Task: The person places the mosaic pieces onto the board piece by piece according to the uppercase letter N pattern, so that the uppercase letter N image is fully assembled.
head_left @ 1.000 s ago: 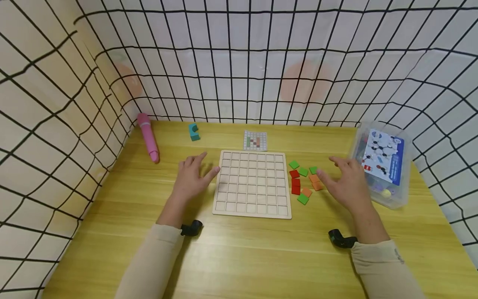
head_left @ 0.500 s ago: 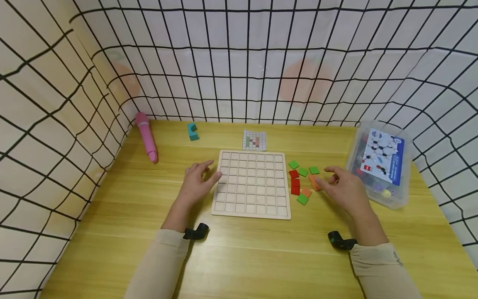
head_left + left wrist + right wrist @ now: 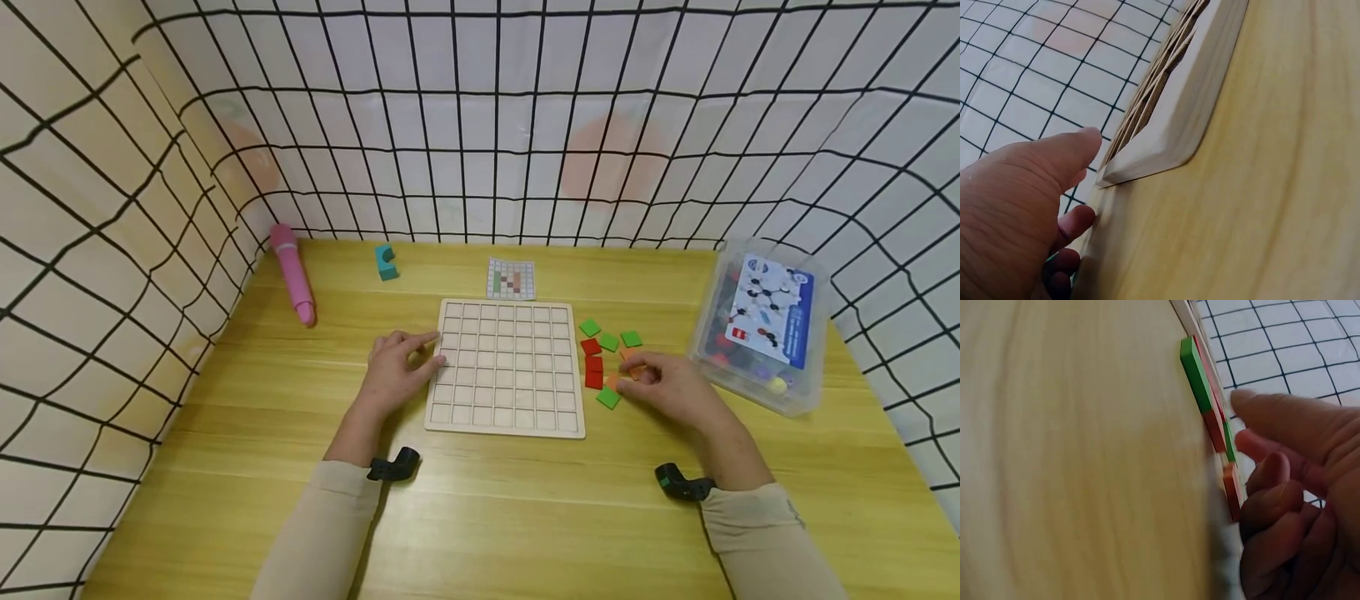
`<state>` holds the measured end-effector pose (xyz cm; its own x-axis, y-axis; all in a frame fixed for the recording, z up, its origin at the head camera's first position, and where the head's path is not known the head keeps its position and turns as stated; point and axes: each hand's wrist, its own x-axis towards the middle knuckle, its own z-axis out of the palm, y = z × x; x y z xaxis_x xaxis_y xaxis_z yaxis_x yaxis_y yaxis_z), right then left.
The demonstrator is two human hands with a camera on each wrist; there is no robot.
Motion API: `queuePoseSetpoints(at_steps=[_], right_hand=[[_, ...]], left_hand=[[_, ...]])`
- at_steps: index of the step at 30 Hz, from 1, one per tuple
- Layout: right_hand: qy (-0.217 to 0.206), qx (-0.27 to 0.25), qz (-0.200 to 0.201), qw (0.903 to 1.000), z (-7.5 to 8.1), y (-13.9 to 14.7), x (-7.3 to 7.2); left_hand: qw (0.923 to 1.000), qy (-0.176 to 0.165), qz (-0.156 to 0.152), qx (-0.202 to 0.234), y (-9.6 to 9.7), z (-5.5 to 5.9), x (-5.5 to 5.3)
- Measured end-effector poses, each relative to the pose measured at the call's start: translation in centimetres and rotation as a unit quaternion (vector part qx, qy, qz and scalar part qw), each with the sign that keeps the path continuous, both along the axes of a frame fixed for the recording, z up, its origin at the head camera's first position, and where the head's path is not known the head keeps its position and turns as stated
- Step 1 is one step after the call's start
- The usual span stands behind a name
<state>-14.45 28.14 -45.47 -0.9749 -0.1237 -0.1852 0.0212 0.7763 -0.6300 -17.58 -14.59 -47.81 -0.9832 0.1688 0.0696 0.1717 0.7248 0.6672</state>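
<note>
A pale wooden grid board (image 3: 506,432) lies in the middle of the table. Close against its left edge is my left hand (image 3: 393,375), thumb and forefinger extended; whether they touch the wood I cannot tell. To the board's right lie loose square tiles: red ones (image 3: 593,372), green ones (image 3: 608,397) and orange ones (image 3: 612,382). Over the orange tiles hovers my right hand (image 3: 675,387), partly covering them, with thumb and forefinger apart and nothing seen between them. The right wrist view has a green tile (image 3: 1195,375) and an orange tile (image 3: 1232,490) beside the fingers.
Behind the board lies a small card (image 3: 512,279) printed with a coloured grid pattern. A clear plastic box (image 3: 765,325) with a molecule label stands at right. At the back left are a pink pen-like object (image 3: 293,275) and a teal block (image 3: 386,262). Black netting encloses the table.
My right hand has moved left and toward me over the orange tiles, its thumb and forefinger drawing closer. My left hand has shifted slightly right and toward me at the board's edge.
</note>
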Motion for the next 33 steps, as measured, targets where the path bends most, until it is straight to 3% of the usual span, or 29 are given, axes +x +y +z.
queuePoseSetpoints(at_steps=[4, 21, 33], right_hand=[[0.011, 0.007, 0.023, 0.9997, -0.51, -0.14, -0.13], [-0.001, 0.030, 0.028, 0.9992, -0.24, -0.12, -0.24], [-0.026, 0.006, 0.025, 0.9993, -0.12, 0.26, -0.25]], left_hand=[[0.9999, -0.001, -0.002, -0.010, 0.02, -0.01, 0.04], [0.9997, 0.003, -0.010, -0.024, -0.03, -0.19, 0.03], [0.9997, -0.001, -0.007, -0.023, -0.01, -0.24, -0.03]])
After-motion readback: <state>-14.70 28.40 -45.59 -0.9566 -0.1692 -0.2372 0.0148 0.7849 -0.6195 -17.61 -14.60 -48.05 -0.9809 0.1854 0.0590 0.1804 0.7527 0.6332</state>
